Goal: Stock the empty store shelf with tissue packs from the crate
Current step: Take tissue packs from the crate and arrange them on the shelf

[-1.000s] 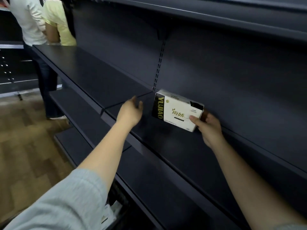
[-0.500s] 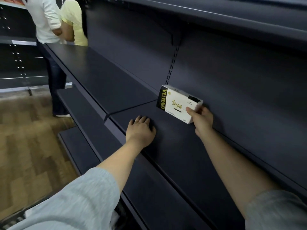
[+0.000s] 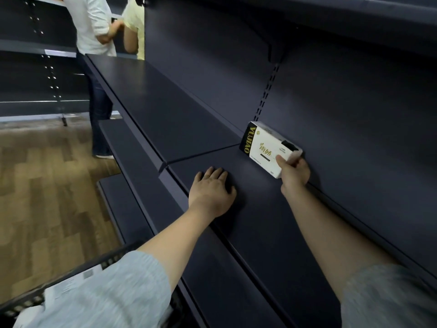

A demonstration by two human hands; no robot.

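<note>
A white tissue pack (image 3: 266,150) with a black end and gold lettering stands on edge at the back of the dark shelf (image 3: 264,233), against the rear panel. My right hand (image 3: 294,174) grips its near right corner, thumb on the front face. My left hand (image 3: 212,189) rests palm down on the shelf board, to the left of the pack and apart from it. The black crate (image 3: 78,268) shows at the bottom left, partly hidden by my grey sleeve, with white packs (image 3: 68,284) inside.
Two people (image 3: 99,31) stand at the far end of the shelf run on the left. A lower shelf (image 3: 132,166) juts out below the one I touch. Wood-pattern floor (image 3: 47,197) lies to the left. Another shelf board (image 3: 354,17) hangs overhead.
My left hand dropped from the air beside the pack and now lies flat on the shelf. My right hand pushed the pack further back toward the rear panel.
</note>
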